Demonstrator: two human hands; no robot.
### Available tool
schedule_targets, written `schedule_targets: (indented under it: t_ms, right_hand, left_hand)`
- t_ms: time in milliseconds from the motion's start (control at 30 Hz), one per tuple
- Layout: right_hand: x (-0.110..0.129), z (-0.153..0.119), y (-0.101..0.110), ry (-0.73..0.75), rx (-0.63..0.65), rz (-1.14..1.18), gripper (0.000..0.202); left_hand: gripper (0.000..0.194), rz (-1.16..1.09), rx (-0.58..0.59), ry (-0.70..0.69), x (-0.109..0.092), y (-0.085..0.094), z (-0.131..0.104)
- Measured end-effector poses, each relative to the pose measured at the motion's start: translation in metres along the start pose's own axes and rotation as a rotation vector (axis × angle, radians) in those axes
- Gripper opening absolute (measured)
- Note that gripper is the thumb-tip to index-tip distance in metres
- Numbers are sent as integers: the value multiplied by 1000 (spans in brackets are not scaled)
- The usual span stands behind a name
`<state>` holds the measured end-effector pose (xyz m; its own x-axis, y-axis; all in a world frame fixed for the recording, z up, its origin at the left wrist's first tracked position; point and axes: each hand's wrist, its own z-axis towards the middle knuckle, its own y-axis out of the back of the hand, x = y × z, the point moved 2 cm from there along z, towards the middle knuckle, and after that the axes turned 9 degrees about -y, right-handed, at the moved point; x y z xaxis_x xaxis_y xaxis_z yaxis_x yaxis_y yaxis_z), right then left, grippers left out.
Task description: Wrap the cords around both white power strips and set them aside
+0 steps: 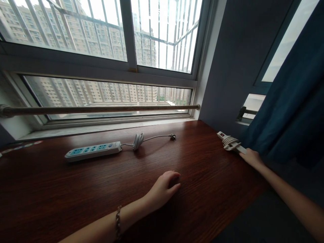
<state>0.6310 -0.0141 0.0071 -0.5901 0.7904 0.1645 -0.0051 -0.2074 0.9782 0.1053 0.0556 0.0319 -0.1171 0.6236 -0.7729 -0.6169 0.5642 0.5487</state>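
My left hand [163,189] rests on the dark red wooden tabletop [199,202], with a bracelet on its wrist. Its fingers are loosely curved and a gap shows between them and the thumb; nothing is in it. At the right edge of the table, my right hand [251,158] grips one end of a white power strip [241,149] with its cord wound around it and a red switch at the far end. The fingers of that hand are partly hidden. A second white power strip [93,152] with blue sockets lies farther left, its bundled cord [138,141] ending in a plug [172,136].
Behind the table, a metal rail [113,109] runs across a barred window [164,40]. A blue curtain [286,91] hangs at the right, close to my right hand. A thin patterned strip [27,145] lies at the table's far left.
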Motion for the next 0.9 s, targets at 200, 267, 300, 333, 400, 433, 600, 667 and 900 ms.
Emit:
schedule_targets:
  t_ms: [200,267,300,333,400,433,600,667,900]
  right_hand:
    - [1,-5,-2,-16,-50,13,47]
    - [9,-13,3,-43,-106,14,63]
    - [18,-21,7,-50,-170,14,73]
    - [31,-32,12,-41,-254,23,81]
    - [72,-68,26,138,-536,110,82]
    - [98,-93,34,328,-645,235,74]
    - [231,-232,54,974,-240,843,51]
    - [274,-276,54,1107,55,1024,56]
    - [346,-343,34,1473,633,1259,60]
  left_hand:
    - [33,20,11,3,-2,0,0]
    - [32,12,9,0,-3,0,-1]
    - [32,6,1,7,-2,-1,-1]
    - [34,-7,-11,13,-2,-1,-1]
    - [44,-64,-49,24,-2,-1,-2]
    - [51,-107,-71,24,-2,-1,-1]
    - [65,-327,-268,0,-8,14,3]
    - [62,-425,-380,-32,-9,25,1]
    - [57,-622,-395,-143,2,58,-37]
